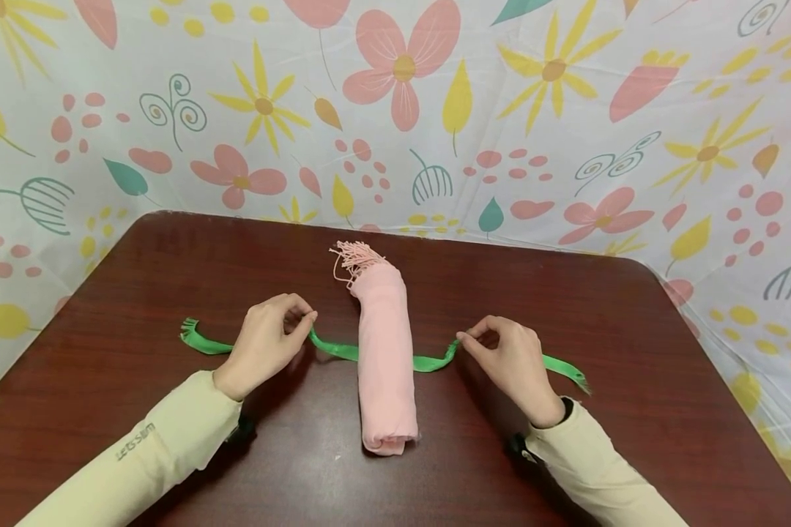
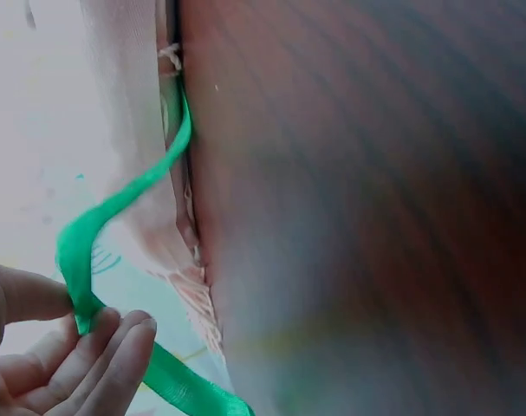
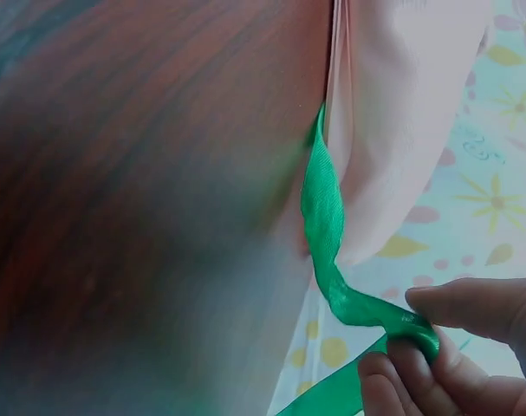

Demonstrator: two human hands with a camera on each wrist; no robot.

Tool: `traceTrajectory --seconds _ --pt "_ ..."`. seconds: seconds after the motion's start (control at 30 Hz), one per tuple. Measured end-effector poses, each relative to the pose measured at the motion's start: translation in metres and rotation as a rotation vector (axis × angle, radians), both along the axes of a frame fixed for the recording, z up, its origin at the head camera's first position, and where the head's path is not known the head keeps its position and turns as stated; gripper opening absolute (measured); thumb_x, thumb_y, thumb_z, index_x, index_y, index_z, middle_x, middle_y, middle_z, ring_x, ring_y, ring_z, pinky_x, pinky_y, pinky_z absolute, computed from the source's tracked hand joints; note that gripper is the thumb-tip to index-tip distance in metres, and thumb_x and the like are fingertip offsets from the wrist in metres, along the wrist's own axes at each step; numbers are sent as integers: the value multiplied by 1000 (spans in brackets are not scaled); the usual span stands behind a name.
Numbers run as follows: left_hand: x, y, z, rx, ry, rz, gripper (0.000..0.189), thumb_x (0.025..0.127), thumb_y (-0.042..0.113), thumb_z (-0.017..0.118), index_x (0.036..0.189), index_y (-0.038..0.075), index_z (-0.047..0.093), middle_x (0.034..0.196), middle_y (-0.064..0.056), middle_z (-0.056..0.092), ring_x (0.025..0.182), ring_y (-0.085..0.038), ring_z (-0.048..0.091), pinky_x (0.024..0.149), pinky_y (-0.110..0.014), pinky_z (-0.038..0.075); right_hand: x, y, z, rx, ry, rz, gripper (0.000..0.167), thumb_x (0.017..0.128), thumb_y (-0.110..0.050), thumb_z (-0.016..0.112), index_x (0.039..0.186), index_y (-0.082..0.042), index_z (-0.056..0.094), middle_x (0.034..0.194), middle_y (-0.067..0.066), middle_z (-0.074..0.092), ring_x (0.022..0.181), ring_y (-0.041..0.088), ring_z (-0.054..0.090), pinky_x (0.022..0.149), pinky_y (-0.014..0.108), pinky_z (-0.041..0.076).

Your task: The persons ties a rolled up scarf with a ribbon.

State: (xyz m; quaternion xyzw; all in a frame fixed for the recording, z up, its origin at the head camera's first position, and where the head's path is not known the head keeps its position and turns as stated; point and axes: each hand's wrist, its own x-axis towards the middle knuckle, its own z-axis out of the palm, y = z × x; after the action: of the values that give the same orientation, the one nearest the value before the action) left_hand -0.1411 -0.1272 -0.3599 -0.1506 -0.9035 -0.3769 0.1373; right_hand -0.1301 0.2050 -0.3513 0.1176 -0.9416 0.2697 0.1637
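A pink rolled scarf (image 1: 387,359) with a tassel fringe (image 1: 358,258) at its far end lies lengthwise on the table. Beneath it runs a green ribbon (image 1: 336,349), coming out on both sides. To the left of the roll, my left hand (image 1: 264,342) pinches the ribbon between thumb and fingertips; the frayed end trails beyond it. On the other side my right hand (image 1: 509,356) pinches the ribbon the same way, its tail lying past the hand. Both wrist views show the ribbon (image 2: 124,204) lifted from the table at the fingers. The stretch under the scarf (image 3: 384,113) is hidden.
The dark brown wooden table (image 1: 303,468) has its far edge against a white cloth (image 1: 474,95) printed with flowers and leaves. That cloth also hangs along the left and right sides.
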Motion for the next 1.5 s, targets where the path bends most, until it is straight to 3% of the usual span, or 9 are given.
traceTrajectory --seconds 0.2,0.4,0.63,1.07,1.3,1.5 --pt "0 7 1 69 22 22 8 84 -1 67 87 6 67 84 -5 66 73 -17 66 66 -32 55 -1 -6 2 -37 10 -2 11 79 -11 76 76 -12 65 70 -1 64 61 13 58 57 28 44" --pt "-1 13 0 124 33 -6 19 85 -9 61 92 5 71 87 -8 68 76 -19 68 69 -31 56 -1 -11 3 -113 21 -6 9 79 -1 67 82 -10 64 79 4 59 75 19 64 69 37 51" --pt "-1 18 1 134 -10 -7 31 87 -11 53 102 6 73 94 -9 71 74 -19 68 51 -20 36 -2 -18 4 -195 -4 6 14 83 4 63 92 -6 67 93 6 63 84 20 68 75 37 56" --pt "0 25 6 241 -42 -71 47 87 -10 53 131 6 56 125 -11 60 78 -18 70 61 -27 50 -4 -29 6 -314 -125 106 27 89 6 55 112 -6 66 107 10 60 87 19 70 81 34 56" --pt "0 28 7 258 -60 -95 49 88 -8 56 135 6 52 119 -14 58 77 -22 69 57 -24 48 -6 -33 8 -336 -171 129 31 90 4 56 117 -9 65 112 9 59 87 17 69 76 26 54" --pt "-1 35 9 299 -51 -152 52 86 -10 58 135 6 52 125 -12 56 76 -20 69 65 -25 54 -7 -40 11 -404 -219 161 30 91 1 56 118 -9 64 112 10 59 87 19 69 73 27 55"
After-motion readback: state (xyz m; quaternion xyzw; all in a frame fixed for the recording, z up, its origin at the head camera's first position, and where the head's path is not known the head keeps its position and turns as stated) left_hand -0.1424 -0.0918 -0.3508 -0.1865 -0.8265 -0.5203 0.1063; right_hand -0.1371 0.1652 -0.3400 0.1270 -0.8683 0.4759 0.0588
